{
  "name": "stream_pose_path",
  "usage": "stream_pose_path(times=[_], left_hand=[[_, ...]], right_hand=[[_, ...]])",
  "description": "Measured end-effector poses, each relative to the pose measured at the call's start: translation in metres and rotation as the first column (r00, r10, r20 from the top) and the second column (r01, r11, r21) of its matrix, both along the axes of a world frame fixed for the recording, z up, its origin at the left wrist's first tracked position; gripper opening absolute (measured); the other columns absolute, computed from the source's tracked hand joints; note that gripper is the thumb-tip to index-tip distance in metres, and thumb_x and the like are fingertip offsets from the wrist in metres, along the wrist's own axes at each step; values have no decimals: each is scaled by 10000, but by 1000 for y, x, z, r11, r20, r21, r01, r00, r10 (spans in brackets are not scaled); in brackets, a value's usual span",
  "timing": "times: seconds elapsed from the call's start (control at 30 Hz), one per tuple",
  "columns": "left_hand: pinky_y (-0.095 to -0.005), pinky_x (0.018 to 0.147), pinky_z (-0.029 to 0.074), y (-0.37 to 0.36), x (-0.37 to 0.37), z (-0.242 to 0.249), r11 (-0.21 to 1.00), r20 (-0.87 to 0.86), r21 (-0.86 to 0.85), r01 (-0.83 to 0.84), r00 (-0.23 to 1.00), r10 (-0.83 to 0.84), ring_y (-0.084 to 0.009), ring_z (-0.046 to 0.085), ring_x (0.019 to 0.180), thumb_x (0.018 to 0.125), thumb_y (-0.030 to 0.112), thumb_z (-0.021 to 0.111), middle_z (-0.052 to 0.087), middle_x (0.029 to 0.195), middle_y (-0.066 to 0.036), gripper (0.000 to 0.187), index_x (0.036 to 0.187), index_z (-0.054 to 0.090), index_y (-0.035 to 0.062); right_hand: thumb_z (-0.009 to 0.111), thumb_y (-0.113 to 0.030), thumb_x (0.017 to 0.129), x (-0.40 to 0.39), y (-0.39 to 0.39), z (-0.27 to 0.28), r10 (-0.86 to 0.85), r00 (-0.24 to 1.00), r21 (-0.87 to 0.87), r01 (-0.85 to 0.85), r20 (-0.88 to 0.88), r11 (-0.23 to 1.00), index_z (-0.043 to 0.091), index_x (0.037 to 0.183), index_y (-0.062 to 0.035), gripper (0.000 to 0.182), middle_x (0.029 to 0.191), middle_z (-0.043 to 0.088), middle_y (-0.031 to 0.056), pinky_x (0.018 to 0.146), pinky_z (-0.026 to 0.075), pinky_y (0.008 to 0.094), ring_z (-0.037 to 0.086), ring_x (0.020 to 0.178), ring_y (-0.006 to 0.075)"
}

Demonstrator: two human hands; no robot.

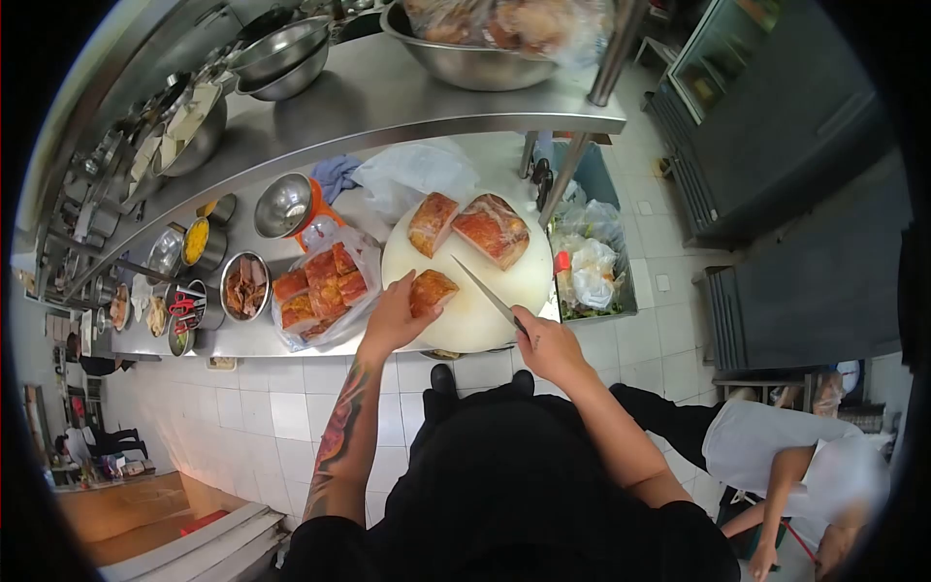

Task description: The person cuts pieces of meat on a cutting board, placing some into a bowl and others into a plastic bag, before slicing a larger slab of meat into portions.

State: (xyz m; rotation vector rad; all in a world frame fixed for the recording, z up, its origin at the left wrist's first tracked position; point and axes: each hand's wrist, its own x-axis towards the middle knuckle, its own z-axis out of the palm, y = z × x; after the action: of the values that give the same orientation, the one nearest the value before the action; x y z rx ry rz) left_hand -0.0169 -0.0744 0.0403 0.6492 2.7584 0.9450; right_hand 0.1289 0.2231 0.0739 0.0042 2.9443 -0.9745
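On a round white cutting board (465,325) lie three chunks of browned roast pork. My left hand (390,318) grips the nearest piece of roast pork (433,290), fingers along its far left side and thumb at its near edge. My right hand (551,347) is closed around the handle of a kitchen knife (488,293), whose blade points up and left over the board, apart from the meat. Farther back on the board sit a narrower roast pork chunk (432,223) and a wider roast pork chunk (493,231).
Left of the board, a plastic bag (325,291) holds several roast pork pieces, beside a bowl of meat strips (245,286). A steel shelf (388,92) overhangs the counter. A waste bin (593,272) stands right; a person in a white shirt (776,436) is at lower right.
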Motion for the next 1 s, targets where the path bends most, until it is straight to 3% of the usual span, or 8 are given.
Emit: stream_pose_path(times=[0.13, 0.37, 0.5, 0.57, 0.7, 0.8, 0.87, 1.0], left_hand=[[-515, 1076, 532, -30, -15, -9, 878, 400, 390, -277, 910, 109, -436, 628, 1310, 935, 521, 828, 650, 1382, -295, 911, 1563, 510, -57], [-494, 1049, 557, 24, -9, 26, 954, -18, -275, 118, 992, -128, -421, 690, 1204, 894, 453, 867, 666, 1368, -282, 919, 1594, 501, -16], [-487, 998, 594, -19, -61, 8, 995, 114, -12, 101, 989, -99, -386, 723, 1170, 876, 381, 884, 710, 1328, -248, 891, 1587, 513, -8], [-412, 971, 611, -60, -90, 26, 920, 394, 383, -88, 916, -76, -293, 747, 1153, 887, 359, 893, 731, 1329, -178, 768, 1521, 597, 43], [-376, 940, 610, -133, -164, 86, 667, 239, 652, -361, 932, 272, -218, 738, 1108, 886, 288, 914, 741, 1317, -119, 725, 1469, 597, -5], [-358, 912, 594, -175, -231, 105, 747, 183, 565, -349, 937, 299, -205, 743, 1066, 925, 284, 865, 772, 1235, -131, 614, 1403, 636, -26], [-358, 924, 569, -184, -260, 105, 943, 221, -77, -323, 917, 332, -219, 743, 1053, 970, 289, 801, 786, 1152, -162, 491, 1333, 683, -20], [-417, 943, 562, -204, -287, 23, 955, -120, 35, -294, 948, 296, -336, 747, 1088, 996, 351, 779, 792, 1139, -182, 418, 1275, 715, 47]], right_hand=[[653, -193, 1038, -1, -11, 7, -32, 991, 127, 15, 130, 992, 554, 1418, -158, 395, 865, 764, 193, 752, 565, 591, 737, 837, 464], [651, -221, 1044, -6, -22, 9, -87, 975, 151, 57, 204, 987, 558, 1405, -166, 377, 856, 762, 225, 759, 564, 604, 734, 834, 491], [664, -223, 1036, -9, -11, 3, -59, 988, 39, 53, 145, 998, 577, 1414, -156, 393, 873, 754, 255, 770, 560, 614, 722, 860, 518], [673, -214, 1031, -10, -3, -2, -40, 988, -33, 46, 148, 998, 578, 1431, -142, 417, 888, 754, 267, 780, 562, 613, 719, 873, 529], [674, -188, 1042, -18, 2, 13, -29, 974, -86, 49, 223, 995, 587, 1432, -114, 407, 913, 745, 291, 764, 566, 562, 722, 895, 532], [666, -202, 1039, -21, 7, 6, -4, 969, -74, 23, 247, 997, 589, 1432, -113, 411, 912, 748, 292, 783, 570, 581, 722, 887, 532], [670, -219, 1033, -25, 7, 9, -7, 965, -54, 21, 262, 998, 584, 1437, -124, 424, 909, 751, 295, 802, 575, 600, 722, 879, 534], [668, -219, 1035, -25, 1, 19, 6, 967, -30, 2, 255, 1000, 597, 1431, -121, 414, 906, 755, 287, 802, 576, 601, 725, 879, 530]])
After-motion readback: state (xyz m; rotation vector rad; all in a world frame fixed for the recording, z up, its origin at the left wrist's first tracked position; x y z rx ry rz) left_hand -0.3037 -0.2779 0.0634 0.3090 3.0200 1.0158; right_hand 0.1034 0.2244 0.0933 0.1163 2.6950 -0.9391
